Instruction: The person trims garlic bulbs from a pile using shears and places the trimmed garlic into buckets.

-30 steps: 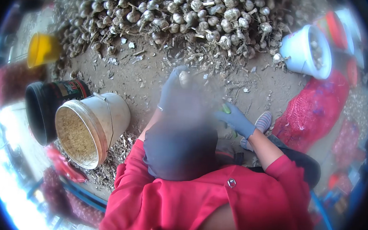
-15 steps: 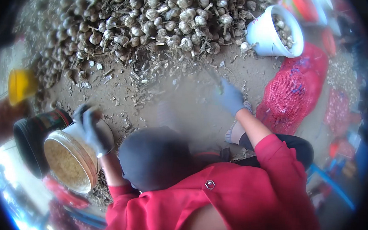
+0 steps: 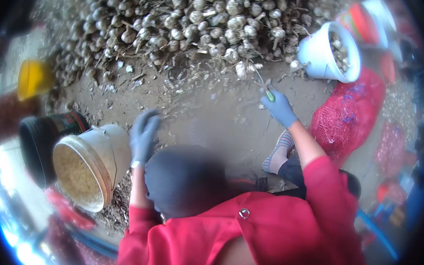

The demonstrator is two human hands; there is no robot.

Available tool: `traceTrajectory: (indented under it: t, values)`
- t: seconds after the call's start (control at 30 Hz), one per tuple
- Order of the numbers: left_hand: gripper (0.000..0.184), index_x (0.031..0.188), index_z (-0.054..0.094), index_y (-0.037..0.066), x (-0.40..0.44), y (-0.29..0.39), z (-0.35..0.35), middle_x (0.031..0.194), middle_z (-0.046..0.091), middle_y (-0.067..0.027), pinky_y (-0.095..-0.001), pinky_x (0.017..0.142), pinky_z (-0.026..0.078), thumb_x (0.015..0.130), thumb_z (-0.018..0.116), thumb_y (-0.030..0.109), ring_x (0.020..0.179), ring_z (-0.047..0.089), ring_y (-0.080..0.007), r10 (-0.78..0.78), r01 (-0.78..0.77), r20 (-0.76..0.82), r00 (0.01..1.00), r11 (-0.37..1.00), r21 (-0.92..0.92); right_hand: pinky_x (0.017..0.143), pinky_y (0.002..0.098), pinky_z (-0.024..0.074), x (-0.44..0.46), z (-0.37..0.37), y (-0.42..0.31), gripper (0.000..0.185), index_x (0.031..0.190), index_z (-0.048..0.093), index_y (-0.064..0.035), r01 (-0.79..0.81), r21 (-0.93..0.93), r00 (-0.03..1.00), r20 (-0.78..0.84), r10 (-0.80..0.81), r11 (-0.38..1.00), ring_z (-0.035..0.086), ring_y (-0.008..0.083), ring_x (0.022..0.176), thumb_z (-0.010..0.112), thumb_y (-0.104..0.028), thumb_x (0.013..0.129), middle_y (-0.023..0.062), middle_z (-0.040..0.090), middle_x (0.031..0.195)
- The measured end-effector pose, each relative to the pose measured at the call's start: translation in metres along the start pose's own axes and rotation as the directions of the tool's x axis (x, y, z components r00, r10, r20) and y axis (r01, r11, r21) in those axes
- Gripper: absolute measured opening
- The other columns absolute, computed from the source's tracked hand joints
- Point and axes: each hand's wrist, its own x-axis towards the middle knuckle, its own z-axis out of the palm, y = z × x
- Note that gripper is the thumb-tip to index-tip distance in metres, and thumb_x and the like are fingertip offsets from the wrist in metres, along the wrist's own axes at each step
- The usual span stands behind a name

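My left hand (image 3: 144,134), in a grey glove, is just right of a tipped white bucket (image 3: 115,143) with a wire handle. Its fingers are stretched out, and I see nothing in them. My right hand (image 3: 280,108), gloved alike, is closed round the green handle of a thin metal hand tool (image 3: 270,95). The tool's slender shaft points up and left, its tip close to a pale garlic bulb (image 3: 241,70) at the front of a big garlic heap (image 3: 194,24). Whether the tip touches the bulb I cannot tell.
A white bucket with garlic (image 3: 318,56) leans at the upper right, above a red mesh sack (image 3: 341,118). To the left lie a black bucket (image 3: 31,146) and a yellow bucket (image 3: 30,80). Dry skins and scraps litter the dirt floor (image 3: 208,108).
My left hand has come off the tipped bucket and moved right. The right hand and tool have shifted slightly right and look sharper. The whole view has shifted a little.
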Motion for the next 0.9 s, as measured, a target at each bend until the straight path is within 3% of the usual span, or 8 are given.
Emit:
traceTrajectory:
  t: [0.07,0.2,0.3,0.33,0.37,0.47,0.63,0.9]
  values:
    - [0.039,0.128,0.050,0.003,0.030,-0.041,0.053,0.117,0.058,-0.0130,-0.0370,0.084,0.051,0.095,0.054,0.024,0.099,0.062,-0.0238,0.002,0.131,0.368,0.930,0.933,-0.335,0.060,0.0304,0.0498,-0.033,0.009,-0.016,0.034,0.095,0.059,-0.0013,-0.237,0.249,0.949,0.267,0.168,0.939,0.059,0.0138,0.066,0.066,-0.032,0.084,0.0054,0.059,0.071]
    - [0.048,0.138,0.039,0.007,0.066,-0.079,0.128,0.125,0.053,-0.0054,-0.0431,0.089,0.049,0.099,0.048,0.032,0.106,0.058,-0.0225,0.185,0.146,0.596,0.782,0.874,-0.463,0.060,0.0296,0.0489,-0.072,0.043,-0.040,0.039,0.101,0.059,0.0016,-0.231,0.273,0.910,0.401,0.108,0.934,0.059,0.0149,0.065,0.066,-0.032,0.084,0.0039,0.060,0.072]
    - [0.047,0.134,0.043,0.006,0.041,-0.013,0.117,0.117,0.055,-0.0026,-0.0373,0.086,0.049,0.096,0.055,0.031,0.101,0.057,-0.0151,0.280,0.076,0.544,0.791,0.837,-0.542,0.061,0.0330,0.0484,-0.076,0.069,-0.042,0.039,0.103,0.060,0.0002,-0.008,0.157,0.969,0.247,-0.031,0.988,0.060,0.0197,0.065,0.065,-0.034,0.084,0.0076,0.062,0.073]
    - [0.048,0.134,0.043,0.006,0.035,0.007,0.110,0.115,0.056,-0.0027,-0.0356,0.085,0.049,0.094,0.058,0.029,0.100,0.057,-0.0142,0.167,0.278,0.597,0.785,0.766,-0.580,0.062,0.0344,0.0481,-0.073,0.079,-0.037,0.039,0.103,0.060,-0.0002,0.101,0.103,0.981,0.153,-0.116,0.989,0.060,0.0216,0.065,0.065,-0.034,0.084,0.0094,0.063,0.074]
    - [0.049,0.134,0.043,0.007,0.038,-0.005,0.112,0.112,0.056,-0.0026,-0.0331,0.084,0.048,0.092,0.061,0.025,0.097,0.057,-0.0136,0.128,0.240,0.557,0.821,0.807,-0.539,0.063,0.0359,0.0479,-0.071,0.085,-0.034,0.040,0.104,0.060,-0.0005,0.203,0.042,0.977,0.063,-0.205,0.978,0.060,0.0236,0.065,0.064,-0.035,0.084,0.0112,0.063,0.075]
    - [0.054,0.134,0.041,0.008,0.039,-0.023,0.110,0.105,0.057,-0.0022,-0.0271,0.081,0.048,0.087,0.068,0.016,0.089,0.057,-0.0119,0.053,0.187,0.449,0.892,0.861,-0.474,0.067,0.0401,0.0479,-0.069,0.079,-0.054,0.045,0.112,0.059,-0.0020,-0.026,0.006,0.978,0.207,0.024,1.000,0.062,0.0295,0.070,0.063,-0.037,0.083,0.0161,0.064,0.079]
    - [0.066,0.134,0.040,0.007,0.033,-0.006,0.090,0.115,0.052,-0.0045,-0.0283,0.093,0.044,0.078,0.075,0.006,0.110,0.049,-0.0146,0.188,-0.039,0.414,0.891,0.938,-0.343,0.075,0.0431,0.0491,-0.067,0.075,-0.037,0.049,0.123,0.054,-0.0055,0.041,-0.181,0.995,0.094,-0.024,0.983,0.063,0.0332,0.077,0.063,-0.033,0.083,0.0165,0.062,0.081]
    - [0.081,0.128,0.046,0.001,0.037,-0.015,0.097,0.119,0.056,-0.0086,-0.0302,0.101,0.038,0.063,0.088,0.024,0.114,0.049,-0.0167,0.107,-0.063,0.491,0.864,0.993,-0.105,0.078,0.0440,0.0451,-0.062,0.049,-0.082,0.063,0.135,0.045,-0.0183,0.470,-0.750,0.836,0.209,-0.507,0.466,0.057,0.0314,0.091,0.066,-0.032,0.078,0.0149,0.053,0.097]
